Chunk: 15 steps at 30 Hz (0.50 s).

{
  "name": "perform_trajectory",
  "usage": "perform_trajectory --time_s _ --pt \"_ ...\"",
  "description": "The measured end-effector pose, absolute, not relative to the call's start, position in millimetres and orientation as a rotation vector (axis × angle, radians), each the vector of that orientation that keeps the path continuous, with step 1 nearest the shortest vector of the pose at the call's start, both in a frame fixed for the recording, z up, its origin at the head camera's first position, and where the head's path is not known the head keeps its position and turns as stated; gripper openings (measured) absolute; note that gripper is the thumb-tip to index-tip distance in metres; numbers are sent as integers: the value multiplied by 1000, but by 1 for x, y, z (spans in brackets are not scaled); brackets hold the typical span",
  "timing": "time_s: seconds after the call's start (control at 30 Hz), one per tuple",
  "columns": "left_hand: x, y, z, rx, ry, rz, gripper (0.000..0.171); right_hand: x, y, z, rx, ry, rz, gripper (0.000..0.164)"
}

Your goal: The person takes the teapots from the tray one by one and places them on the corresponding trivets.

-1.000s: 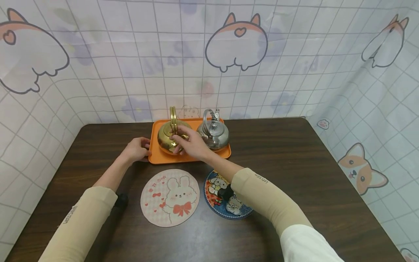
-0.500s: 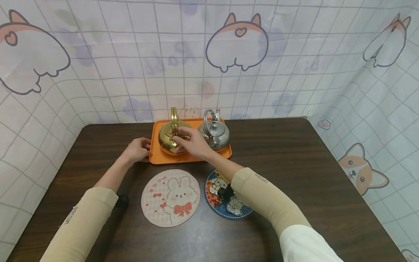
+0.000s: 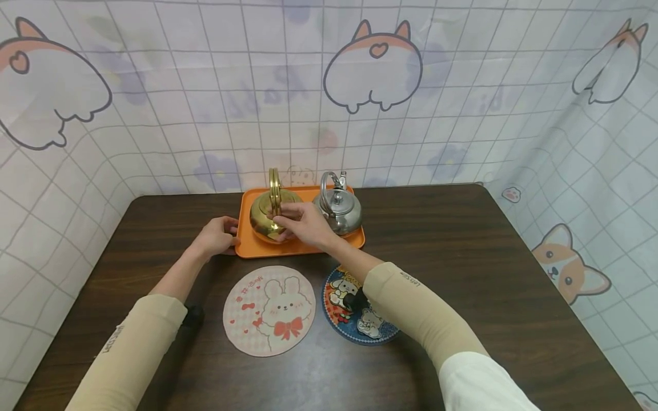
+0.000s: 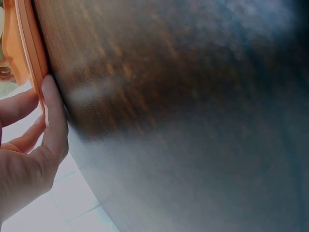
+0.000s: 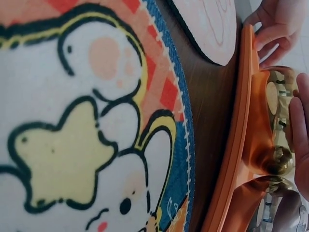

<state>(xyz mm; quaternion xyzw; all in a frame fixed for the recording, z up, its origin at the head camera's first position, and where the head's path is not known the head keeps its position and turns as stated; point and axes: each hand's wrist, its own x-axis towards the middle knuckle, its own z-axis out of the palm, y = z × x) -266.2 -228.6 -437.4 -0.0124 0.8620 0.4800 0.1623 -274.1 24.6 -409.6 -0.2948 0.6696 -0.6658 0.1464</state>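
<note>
An orange tray (image 3: 248, 248) lies at the back of the table with a gold kettle (image 3: 261, 219) and a silver kettle (image 3: 348, 216) side by side on it, handles raised. At the tray's left edge, my left hand (image 3: 213, 236) pinches the rim; in the left wrist view the thumb and fingers of this left hand (image 4: 30, 166) lie on either side of it. My right hand (image 3: 310, 226) holds the gold kettle at the lower part of its handle (image 3: 275, 185), just left of the silver kettle. In the right wrist view only the straight fingers (image 5: 298, 118) show beside the gold kettle.
On the dark wooden table (image 3: 462, 257), a round pink rabbit mat (image 3: 267, 311) lies in front of the tray. Right of it is a round blue cartoon mat (image 3: 339, 319), partly under my right forearm. A patterned white curtain (image 3: 288, 103) hangs behind the table.
The right hand's fingers have drawn slightly closer together at the gold kettle's handle. The left hand, tray and kettles keep their places; the whole view has shifted slightly.
</note>
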Motion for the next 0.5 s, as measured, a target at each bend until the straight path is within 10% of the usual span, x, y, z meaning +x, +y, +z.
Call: perform_trajectory --time_s 0.5 --pt "-267 -230 -440 -19 2466 1372 57 -272 25 -407 -894 1950 -1919 32"
